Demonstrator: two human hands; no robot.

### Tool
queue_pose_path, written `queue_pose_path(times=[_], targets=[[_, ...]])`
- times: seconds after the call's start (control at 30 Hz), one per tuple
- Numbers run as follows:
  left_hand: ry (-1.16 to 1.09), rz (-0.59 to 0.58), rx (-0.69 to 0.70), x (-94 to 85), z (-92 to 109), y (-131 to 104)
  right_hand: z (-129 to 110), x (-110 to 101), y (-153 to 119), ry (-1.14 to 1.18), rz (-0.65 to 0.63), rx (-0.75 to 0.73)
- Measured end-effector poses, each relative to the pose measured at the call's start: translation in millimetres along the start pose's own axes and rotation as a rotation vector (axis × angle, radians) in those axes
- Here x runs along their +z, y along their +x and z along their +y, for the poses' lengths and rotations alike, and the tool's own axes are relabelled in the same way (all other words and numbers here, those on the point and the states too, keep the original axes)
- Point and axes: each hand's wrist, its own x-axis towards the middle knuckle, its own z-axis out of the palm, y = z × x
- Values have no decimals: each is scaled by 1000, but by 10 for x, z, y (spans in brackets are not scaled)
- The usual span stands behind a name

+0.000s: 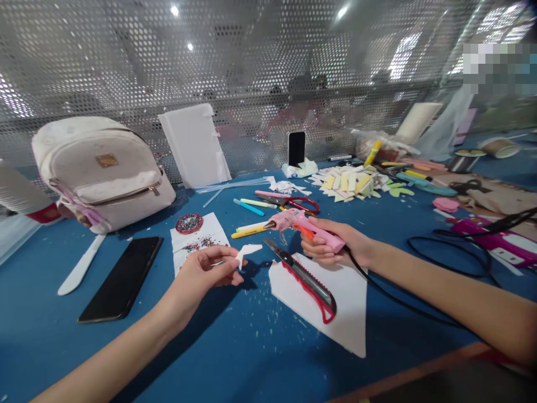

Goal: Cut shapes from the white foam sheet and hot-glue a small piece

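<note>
My left hand [212,267] pinches a small folded white paper piece [249,252] between thumb and fingers. My right hand [331,242] is wrapped round the handle of a pink glue gun [321,230], whose nozzle points left, above and to the right of the paper piece, not touching it. Below the gun a red and black box cutter [308,282] with its blade out lies on a white sheet [346,313]. Just beyond my left hand, a paper [178,254] bears a round dish of small beads [189,223] and loose beads.
A black phone [121,280], a white knife [81,266] and a backpack [109,179] are at left. Markers [249,207], red-handled scissors [308,205] and a paper-strip pile [348,182] lie behind the hands. The gun's black cable [403,302] runs right, under my forearm.
</note>
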Motion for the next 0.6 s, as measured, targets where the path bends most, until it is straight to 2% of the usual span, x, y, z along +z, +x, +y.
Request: queue_pose_path(times=[0.27, 0.6], targets=[[221, -127, 23, -73, -40, 85, 4, -15, 4, 28, -15, -9], [369, -180, 97, -308, -5, 163, -19, -27, 15, 11, 1, -30]])
